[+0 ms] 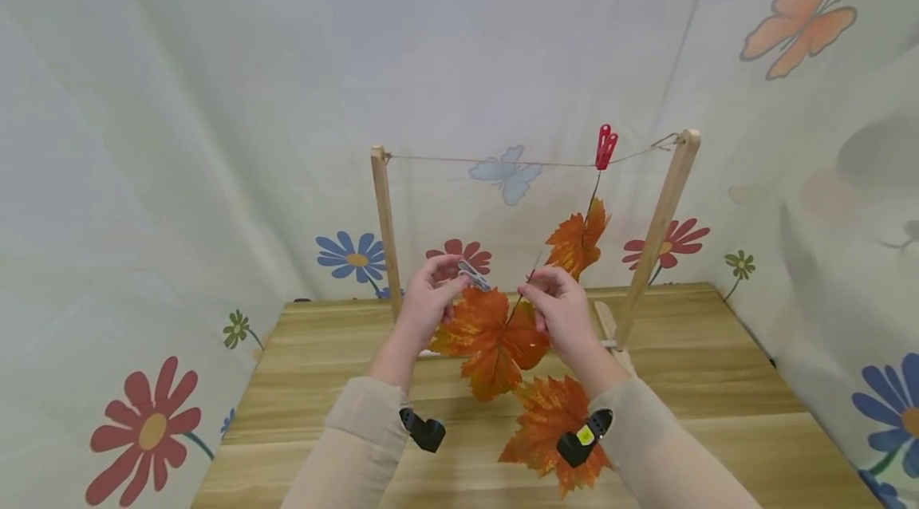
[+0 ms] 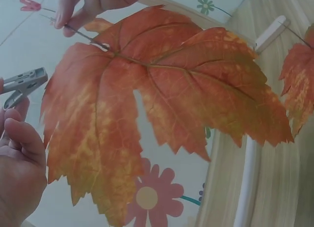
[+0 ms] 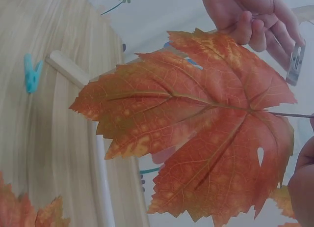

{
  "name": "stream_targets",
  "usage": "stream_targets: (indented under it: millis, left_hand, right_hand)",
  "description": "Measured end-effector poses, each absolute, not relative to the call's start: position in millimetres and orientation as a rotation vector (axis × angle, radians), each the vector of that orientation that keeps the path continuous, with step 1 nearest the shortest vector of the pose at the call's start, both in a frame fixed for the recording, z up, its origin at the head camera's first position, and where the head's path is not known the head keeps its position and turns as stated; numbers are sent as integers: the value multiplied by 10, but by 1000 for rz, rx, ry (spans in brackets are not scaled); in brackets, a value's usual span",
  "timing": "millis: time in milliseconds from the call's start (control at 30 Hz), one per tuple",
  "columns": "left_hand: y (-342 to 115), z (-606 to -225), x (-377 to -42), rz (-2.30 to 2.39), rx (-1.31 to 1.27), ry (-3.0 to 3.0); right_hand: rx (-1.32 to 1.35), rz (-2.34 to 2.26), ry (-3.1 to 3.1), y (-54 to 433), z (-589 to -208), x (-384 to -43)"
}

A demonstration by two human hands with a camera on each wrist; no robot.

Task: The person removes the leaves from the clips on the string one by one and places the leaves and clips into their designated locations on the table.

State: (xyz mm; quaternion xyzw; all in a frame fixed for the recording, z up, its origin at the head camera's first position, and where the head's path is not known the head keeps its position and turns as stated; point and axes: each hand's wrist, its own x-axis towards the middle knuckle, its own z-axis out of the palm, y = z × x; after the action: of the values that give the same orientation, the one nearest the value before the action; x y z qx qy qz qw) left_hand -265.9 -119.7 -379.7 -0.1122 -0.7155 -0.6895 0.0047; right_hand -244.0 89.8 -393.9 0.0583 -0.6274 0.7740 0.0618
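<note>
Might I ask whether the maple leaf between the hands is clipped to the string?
Unclipped: the right hand pinches its stem below the string; the left hand holds a gray clothespin.

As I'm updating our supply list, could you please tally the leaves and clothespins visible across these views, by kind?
Leaves: 3 (held leaf, hanging leaf, lower leaf)
Clothespins: 3 (grey clothespin, red clothespin, teal clothespin)
Total: 6

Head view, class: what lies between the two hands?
Between left hand and right hand, the head view shows a grey clothespin and an orange leaf.
</note>
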Motion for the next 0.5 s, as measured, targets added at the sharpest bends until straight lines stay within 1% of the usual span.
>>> stream_targets:
  millis: [500]
  left_hand:
    - [-1297,-4169,-2597,-2180,-262,-2185]
  right_hand:
    - [93,2409,-1827,959,-4229,-2336]
